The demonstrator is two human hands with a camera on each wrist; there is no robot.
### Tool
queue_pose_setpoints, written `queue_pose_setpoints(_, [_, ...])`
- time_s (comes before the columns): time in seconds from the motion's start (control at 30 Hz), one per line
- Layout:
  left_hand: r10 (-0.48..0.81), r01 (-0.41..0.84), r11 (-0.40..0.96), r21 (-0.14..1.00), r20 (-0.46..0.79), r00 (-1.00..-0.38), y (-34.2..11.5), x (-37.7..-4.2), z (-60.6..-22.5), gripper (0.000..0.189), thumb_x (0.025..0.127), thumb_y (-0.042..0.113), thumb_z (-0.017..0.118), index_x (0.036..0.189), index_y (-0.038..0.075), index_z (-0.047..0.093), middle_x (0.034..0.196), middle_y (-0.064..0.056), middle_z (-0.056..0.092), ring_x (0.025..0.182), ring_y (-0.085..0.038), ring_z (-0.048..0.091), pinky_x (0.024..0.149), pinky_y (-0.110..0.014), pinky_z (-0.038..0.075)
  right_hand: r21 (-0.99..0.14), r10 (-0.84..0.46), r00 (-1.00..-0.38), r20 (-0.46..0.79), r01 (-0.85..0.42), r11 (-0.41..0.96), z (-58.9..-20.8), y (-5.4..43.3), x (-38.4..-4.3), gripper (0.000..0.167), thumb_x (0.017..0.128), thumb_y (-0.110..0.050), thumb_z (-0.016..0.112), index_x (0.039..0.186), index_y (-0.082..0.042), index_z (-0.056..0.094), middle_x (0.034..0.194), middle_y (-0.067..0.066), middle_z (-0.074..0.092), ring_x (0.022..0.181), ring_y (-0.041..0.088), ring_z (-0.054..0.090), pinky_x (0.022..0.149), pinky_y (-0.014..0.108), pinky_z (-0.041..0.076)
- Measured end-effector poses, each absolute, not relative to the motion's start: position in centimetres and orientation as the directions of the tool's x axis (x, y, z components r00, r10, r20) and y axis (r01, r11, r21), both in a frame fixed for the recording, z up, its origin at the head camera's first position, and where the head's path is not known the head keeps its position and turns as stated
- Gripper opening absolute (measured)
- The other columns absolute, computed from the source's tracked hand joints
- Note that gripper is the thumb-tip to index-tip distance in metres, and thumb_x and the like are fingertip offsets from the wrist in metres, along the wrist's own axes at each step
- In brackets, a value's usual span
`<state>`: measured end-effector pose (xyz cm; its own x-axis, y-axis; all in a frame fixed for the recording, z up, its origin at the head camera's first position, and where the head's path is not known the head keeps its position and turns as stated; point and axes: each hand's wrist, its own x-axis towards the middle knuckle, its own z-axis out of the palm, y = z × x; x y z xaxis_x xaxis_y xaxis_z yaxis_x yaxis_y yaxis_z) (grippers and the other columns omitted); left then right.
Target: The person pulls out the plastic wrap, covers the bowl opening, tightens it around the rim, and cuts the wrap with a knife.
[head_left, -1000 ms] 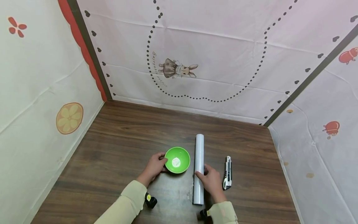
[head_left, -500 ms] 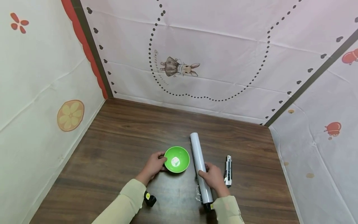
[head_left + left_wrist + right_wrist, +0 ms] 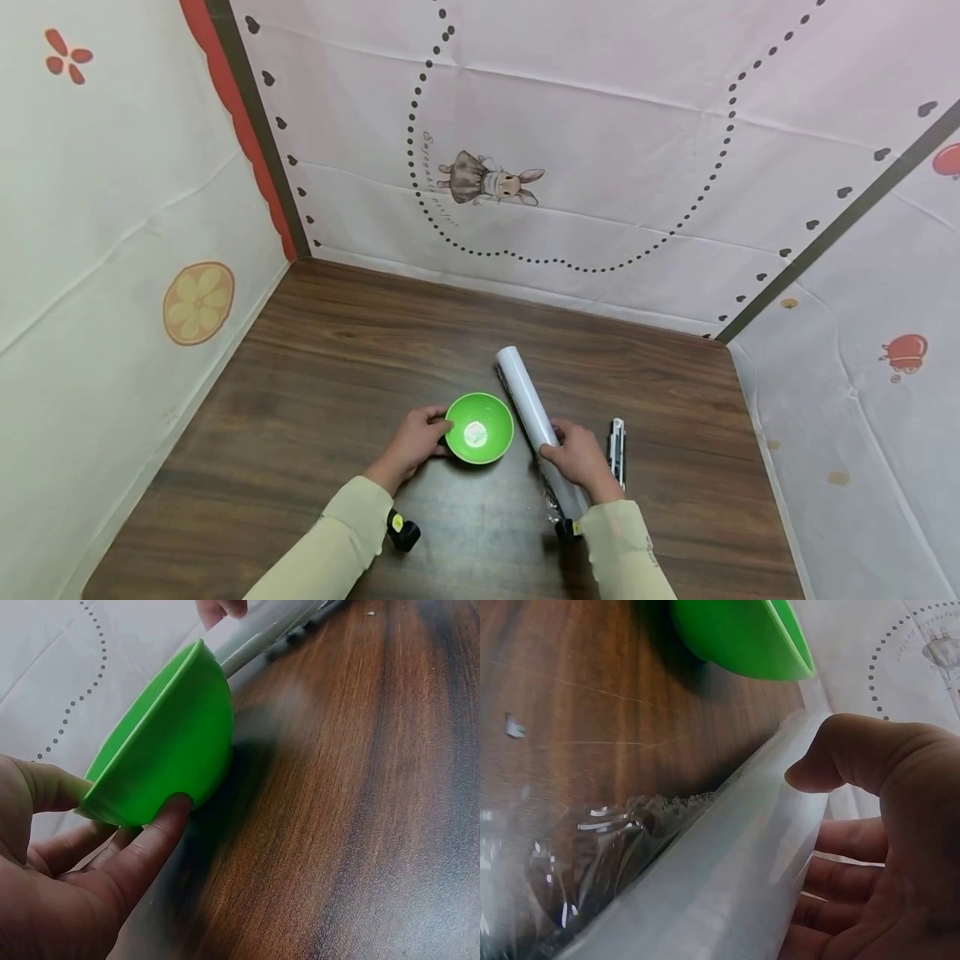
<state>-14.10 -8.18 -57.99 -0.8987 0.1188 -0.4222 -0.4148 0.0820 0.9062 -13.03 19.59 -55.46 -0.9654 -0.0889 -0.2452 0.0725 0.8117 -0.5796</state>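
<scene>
A green bowl [image 3: 480, 450] with a white label inside stands at the middle of the table. My left hand [image 3: 415, 442] holds its left side, thumb at the rim and fingers [image 3: 154, 844] against the outer wall. To the right, a long roll of cling film [image 3: 528, 400] lies slanted, its far end close to the bowl. My right hand [image 3: 579, 457] grips the roll from the right, thumb on top and the other fingers [image 3: 847, 877] along its far side. A loose crinkled edge of clear film [image 3: 607, 847] trails from the roll onto the table.
A utility knife [image 3: 617, 446] lies right of my right hand, its near end hidden behind the wrist. A small pale scrap [image 3: 514, 726] is on the brown wooden table [image 3: 360, 333]. Printed cloth walls [image 3: 600, 167] enclose the back and sides.
My right hand has turned the roll: its far end swung left toward the bowl, its near end right. The left hand keeps its hold on the bowl. The head view shifted slightly.
</scene>
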Motion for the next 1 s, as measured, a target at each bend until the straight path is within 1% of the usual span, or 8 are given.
queue_pose_setpoints(0.1, [0.115,-0.416,0.084,0.905,-0.424,-0.898,-8.2,-14.1,-58.1,0.042,0.097,0.011,0.055,0.136,-0.005,0.049,0.124,-0.025,0.06,0.074,-0.017,0.068,0.065,-0.033,0.059,-0.576,-0.099,-0.959,-0.266,0.076,0.814,-55.1,19.4,-13.7,0.053,0.079,-0.019,0.066,0.129,-0.005,0.059,0.107,0.017,0.07,0.084,0.024,0.066,0.069,0.039,0.055])
queue_pose_setpoints(0.23, [0.111,-0.419,0.076,0.905,-0.425,-0.898,-8.3,-14.0,-58.2,0.042,0.097,0.012,0.055,0.135,-0.004,0.05,0.123,-0.024,0.061,0.075,-0.017,0.068,0.065,-0.033,0.059,-0.58,-0.128,-0.958,-0.256,0.046,0.814,-54.6,19.2,-14.5,0.051,0.079,-0.017,0.066,0.128,-0.005,0.059,0.106,0.016,0.07,0.084,0.024,0.066,0.069,0.039,0.055])
queue_pose_setpoints(0.43, [0.13,-0.422,0.052,0.905,-0.425,-0.896,-8.4,-13.8,-58.3,0.043,0.097,0.012,0.056,0.135,-0.006,0.049,0.125,-0.026,0.059,0.078,-0.019,0.068,0.066,-0.033,0.059,-0.523,-0.165,-0.957,-0.237,-0.017,0.852,-54.0,19.3,-16.3,0.053,0.079,-0.017,0.068,0.129,-0.003,0.058,0.107,0.015,0.07,0.086,0.024,0.065,0.074,0.041,0.054])
queue_pose_setpoints(0.53, [0.145,-0.429,0.034,0.903,-0.429,-0.892,-8.4,-13.7,-58.4,0.044,0.097,0.011,0.056,0.136,-0.007,0.048,0.127,-0.027,0.057,0.079,-0.019,0.069,0.068,-0.034,0.06,-0.512,-0.192,-0.957,-0.217,-0.056,0.857,-53.8,19.3,-17.2,0.05,0.08,-0.017,0.068,0.127,-0.004,0.06,0.105,0.014,0.07,0.085,0.023,0.065,0.077,0.041,0.053])
queue_pose_setpoints(0.67, [0.149,-0.432,0.011,0.902,-0.429,-0.891,-8.3,-13.6,-58.4,0.044,0.096,0.009,0.057,0.135,-0.009,0.047,0.125,-0.028,0.058,0.079,-0.019,0.069,0.068,-0.035,0.06,-0.521,-0.219,-0.954,-0.204,-0.083,0.85,-53.7,19.2,-18.1,0.049,0.079,-0.017,0.068,0.126,-0.007,0.061,0.105,0.012,0.07,0.085,0.022,0.063,0.078,0.041,0.052])
queue_pose_setpoints(0.8, [0.145,-0.435,-0.005,0.9,-0.43,-0.891,-8.1,-13.4,-58.2,0.044,0.095,0.008,0.057,0.134,-0.01,0.048,0.123,-0.029,0.059,0.079,-0.019,0.069,0.067,-0.036,0.06,-0.534,-0.232,-0.948,-0.22,-0.082,0.841,-53.7,18.8,-18.7,0.05,0.078,-0.019,0.068,0.126,-0.01,0.062,0.108,0.011,0.069,0.084,0.02,0.063,0.077,0.039,0.052])
queue_pose_setpoints(1.0, [0.139,-0.444,-0.027,0.896,-0.436,-0.889,-7.9,-13.3,-58.2,0.042,0.094,0.007,0.058,0.132,-0.011,0.05,0.122,-0.029,0.059,0.078,-0.019,0.068,0.066,-0.036,0.06,-0.565,-0.302,-0.919,-0.255,-0.111,0.817,-54.0,18.1,-20.0,0.044,0.079,-0.017,0.07,0.122,-0.013,0.065,0.11,0.009,0.069,0.087,0.017,0.063,0.075,0.035,0.051])
